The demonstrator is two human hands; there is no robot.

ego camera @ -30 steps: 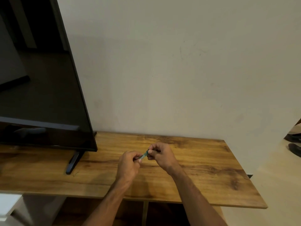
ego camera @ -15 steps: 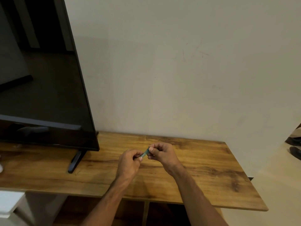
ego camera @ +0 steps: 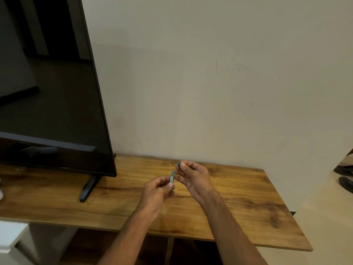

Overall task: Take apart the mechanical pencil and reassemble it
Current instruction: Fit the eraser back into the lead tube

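Observation:
My left hand point(ego camera: 157, 190) pinches the green mechanical pencil body point(ego camera: 172, 176) upright between thumb and fingers, most of it hidden in the fist. My right hand point(ego camera: 193, 175) sits just right of it and a little higher, pinching a small green cap piece point(ego camera: 178, 165) at its fingertips. A small gap separates the cap from the top of the pencil body. Both hands hover above the wooden table point(ego camera: 248, 203).
A large black TV point(ego camera: 47, 102) stands on the left of the table, its foot point(ego camera: 88, 188) reaching toward the front. A plain wall rises behind. The table's right edge drops to the floor, where dark shoes point(ego camera: 345, 183) lie. A white unit point(ego camera: 9, 238) sits at lower left.
The hands were joined on the pencil held nearly level. Now the right hand has pulled up and away with the green cap, and the left has turned the body upright.

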